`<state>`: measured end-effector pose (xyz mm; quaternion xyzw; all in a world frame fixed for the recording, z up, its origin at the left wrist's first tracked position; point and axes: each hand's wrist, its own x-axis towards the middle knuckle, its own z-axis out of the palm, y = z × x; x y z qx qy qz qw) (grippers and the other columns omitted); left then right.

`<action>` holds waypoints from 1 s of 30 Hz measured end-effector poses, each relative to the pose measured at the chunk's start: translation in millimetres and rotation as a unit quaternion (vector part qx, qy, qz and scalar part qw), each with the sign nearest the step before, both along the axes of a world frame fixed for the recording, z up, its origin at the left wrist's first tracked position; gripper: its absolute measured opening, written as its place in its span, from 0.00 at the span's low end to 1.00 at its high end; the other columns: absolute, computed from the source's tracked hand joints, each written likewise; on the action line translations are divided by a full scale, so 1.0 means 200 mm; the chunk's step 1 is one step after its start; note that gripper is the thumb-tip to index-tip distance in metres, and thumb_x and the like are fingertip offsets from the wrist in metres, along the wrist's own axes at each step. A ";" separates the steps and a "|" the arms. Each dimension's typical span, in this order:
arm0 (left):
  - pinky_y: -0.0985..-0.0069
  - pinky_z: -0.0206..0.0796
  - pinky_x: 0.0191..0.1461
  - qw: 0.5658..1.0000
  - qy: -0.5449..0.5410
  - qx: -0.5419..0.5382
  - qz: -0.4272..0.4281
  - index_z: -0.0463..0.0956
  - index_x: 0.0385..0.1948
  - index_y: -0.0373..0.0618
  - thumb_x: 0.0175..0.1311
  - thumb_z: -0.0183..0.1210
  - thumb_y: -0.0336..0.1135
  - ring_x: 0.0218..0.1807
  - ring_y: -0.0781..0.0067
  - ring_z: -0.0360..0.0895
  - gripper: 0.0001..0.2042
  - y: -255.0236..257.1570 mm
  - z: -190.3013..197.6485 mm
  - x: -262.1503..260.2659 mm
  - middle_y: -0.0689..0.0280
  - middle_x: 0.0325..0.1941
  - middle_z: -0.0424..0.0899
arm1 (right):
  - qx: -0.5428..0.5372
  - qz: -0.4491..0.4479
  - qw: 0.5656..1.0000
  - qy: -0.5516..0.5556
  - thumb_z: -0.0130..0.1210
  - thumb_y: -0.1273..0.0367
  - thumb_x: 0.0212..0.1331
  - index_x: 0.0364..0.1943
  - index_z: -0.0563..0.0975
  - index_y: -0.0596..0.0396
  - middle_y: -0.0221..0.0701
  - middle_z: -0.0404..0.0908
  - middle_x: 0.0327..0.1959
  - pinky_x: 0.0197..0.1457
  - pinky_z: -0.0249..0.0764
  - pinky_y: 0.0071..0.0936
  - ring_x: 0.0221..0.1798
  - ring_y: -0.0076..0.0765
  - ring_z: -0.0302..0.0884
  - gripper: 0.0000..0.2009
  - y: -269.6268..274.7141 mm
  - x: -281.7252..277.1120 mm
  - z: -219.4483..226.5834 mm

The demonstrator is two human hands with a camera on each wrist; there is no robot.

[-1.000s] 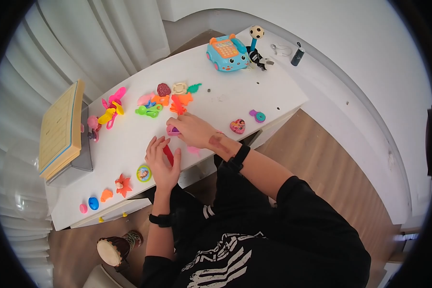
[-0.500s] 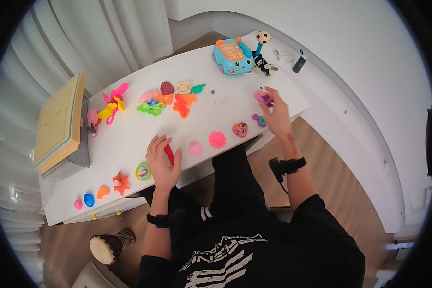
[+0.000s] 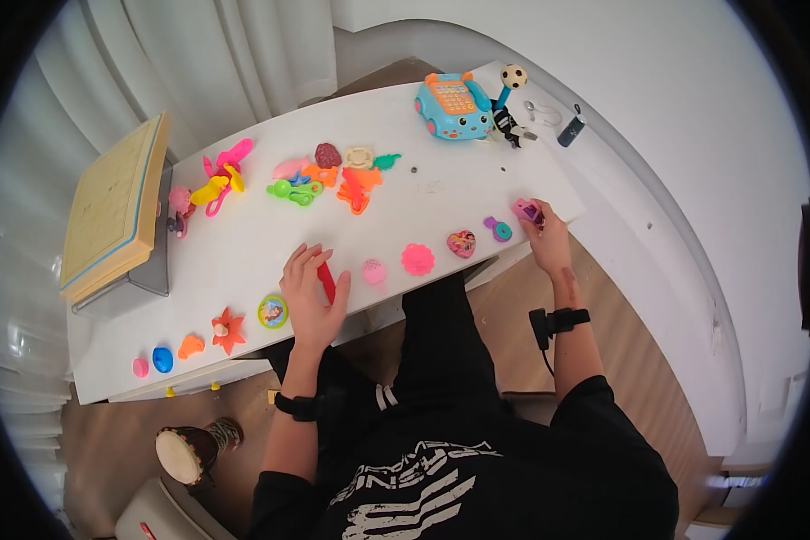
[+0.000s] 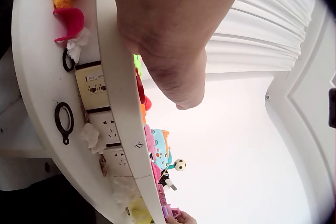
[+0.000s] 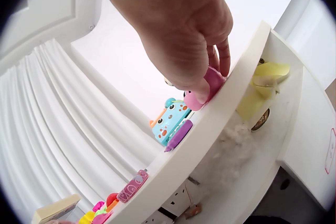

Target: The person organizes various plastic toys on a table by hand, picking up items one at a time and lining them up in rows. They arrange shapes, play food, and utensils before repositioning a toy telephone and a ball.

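At the right end of the white table, my right hand (image 3: 550, 243) pinches a small pink and purple toy (image 3: 526, 212) close over the tabletop. In the right wrist view the toy's pink side (image 5: 212, 83) shows between fingers and thumb, right at the table edge. My left hand (image 3: 313, 292) rests at the front edge with fingers loosely spread, and a long red toy piece (image 3: 327, 282) lies beside its index finger, partly hidden. Left of my right hand lies a purple and teal toy (image 3: 498, 229), then a heart-shaped pink case (image 3: 462, 243), a pink scalloped piece (image 3: 418, 259) and a pink dotted piece (image 3: 374, 272).
Left along the front edge are a green-rimmed round toy (image 3: 273, 311), a red flower-like toy (image 3: 228, 330) and several small pieces. Colourful toys (image 3: 319, 180) cluster mid-table. Behind stand a blue toy phone (image 3: 459, 110) and a dark cylinder (image 3: 571, 130). A book-like stack (image 3: 117, 211) stands left.
My right hand has carried the pink and purple toy from beside my left hand to the table's right end and lowered it there. My left hand has stayed in place.
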<state>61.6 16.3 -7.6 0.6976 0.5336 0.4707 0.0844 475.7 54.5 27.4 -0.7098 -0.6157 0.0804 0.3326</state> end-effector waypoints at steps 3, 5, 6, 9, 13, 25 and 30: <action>0.55 0.58 0.70 1.000 -0.001 0.000 0.003 0.78 0.54 0.44 0.61 0.68 0.35 0.72 0.48 0.68 0.20 0.00 0.01 0.00 0.57 0.62 0.79 | 0.036 -0.010 0.998 -0.054 0.64 0.69 0.64 0.62 0.75 0.57 0.48 0.84 0.52 0.55 0.80 0.42 0.53 0.56 0.84 0.23 -0.02 -0.03 0.00; 0.55 0.58 0.70 1.000 -0.006 -0.007 0.006 0.78 0.54 0.44 0.60 0.69 0.35 0.72 0.49 0.68 0.20 0.00 0.01 0.00 0.57 0.62 0.79 | 0.077 -0.014 0.992 -0.103 0.64 0.68 0.64 0.63 0.75 0.57 0.47 0.84 0.54 0.56 0.80 0.42 0.53 0.56 0.84 0.23 0.00 -0.08 0.05; 0.55 0.58 0.70 1.000 0.000 -0.005 0.006 0.78 0.54 0.44 0.60 0.69 0.35 0.72 0.49 0.68 0.20 0.00 0.02 0.00 0.57 0.62 0.79 | 0.089 -0.022 0.995 -0.051 0.64 0.67 0.64 0.63 0.74 0.58 0.46 0.83 0.56 0.57 0.79 0.42 0.54 0.54 0.83 0.24 0.00 -0.15 0.10; 0.54 0.58 0.70 1.000 0.016 -0.006 0.000 0.78 0.54 0.43 0.60 0.68 0.36 0.72 0.49 0.68 0.20 0.00 0.02 0.02 0.57 0.63 0.79 | 0.108 0.049 0.993 0.017 0.66 0.65 0.63 0.64 0.75 0.56 0.44 0.81 0.58 0.61 0.76 0.43 0.57 0.48 0.82 0.26 0.07 -0.40 0.16; 0.54 0.58 0.70 0.999 0.036 -0.008 0.000 0.78 0.54 0.44 0.60 0.68 0.36 0.72 0.49 0.68 0.20 -0.01 0.02 0.01 0.57 0.63 0.79 | 0.002 0.270 0.963 -0.018 0.62 0.62 0.67 0.66 0.76 0.44 0.38 0.78 0.64 0.65 0.75 0.41 0.60 0.44 0.80 0.23 0.22 -0.80 0.20; 0.55 0.57 0.71 1.000 0.020 -0.011 0.021 0.78 0.54 0.44 0.61 0.68 0.38 0.71 0.50 0.68 0.20 0.00 0.01 0.01 0.57 0.62 0.79 | -0.095 0.241 0.963 -0.082 0.62 0.65 0.64 0.54 0.79 0.47 0.41 0.75 0.56 0.59 0.79 0.46 0.58 0.52 0.80 0.15 0.43 -1.20 0.06; 0.56 0.57 0.71 0.999 0.035 -0.017 0.011 0.78 0.54 0.44 0.61 0.68 0.38 0.72 0.51 0.68 0.20 -0.01 0.03 0.02 0.57 0.63 0.78 | -0.051 0.205 0.977 -0.026 0.62 0.66 0.64 0.50 0.78 0.49 0.41 0.78 0.51 0.55 0.80 0.47 0.53 0.54 0.82 0.12 0.41 -1.07 0.06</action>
